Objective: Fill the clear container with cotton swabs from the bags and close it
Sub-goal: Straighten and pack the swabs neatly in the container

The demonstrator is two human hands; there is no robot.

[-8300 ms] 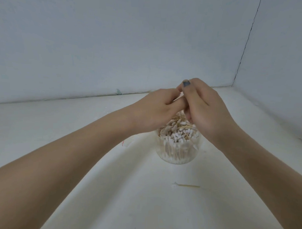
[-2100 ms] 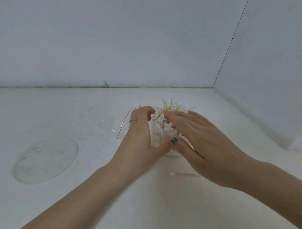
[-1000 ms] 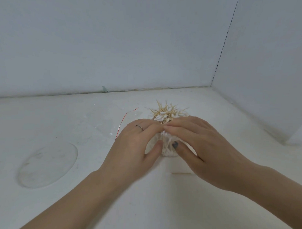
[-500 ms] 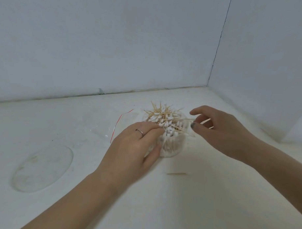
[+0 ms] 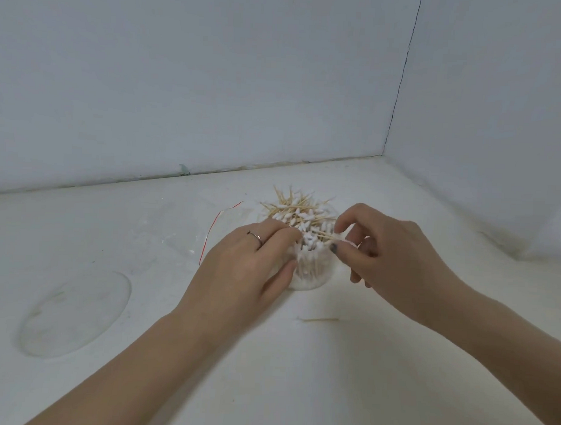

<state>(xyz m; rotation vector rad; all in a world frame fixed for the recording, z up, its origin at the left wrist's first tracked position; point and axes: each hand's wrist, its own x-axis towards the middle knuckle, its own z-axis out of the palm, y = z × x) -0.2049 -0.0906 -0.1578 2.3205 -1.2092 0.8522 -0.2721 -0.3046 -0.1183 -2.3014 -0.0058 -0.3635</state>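
A round clear container point(image 5: 312, 275) stands on the white surface, packed with upright cotton swabs, and a loose heap of swabs point(image 5: 296, 209) with wooden sticks lies piled across its top. My left hand point(image 5: 248, 268) grips the container's left side, thumb against its front wall and fingers curled over the rim. At the right rim my right hand point(image 5: 389, 257) pinches a single swab point(image 5: 324, 235) between thumb and forefinger. The clear round lid point(image 5: 75, 313) lies flat at the left.
An empty clear plastic bag point(image 5: 189, 237) with a red tear strip point(image 5: 208, 238) lies behind my left hand. One stray swab point(image 5: 316, 319) rests on the surface in front of the container. White walls close the back and right, meeting in a corner.
My right hand lifted off the front of the container, swung out to the right, and has come back to the rim pinching one swab. My left hand stayed on the container.
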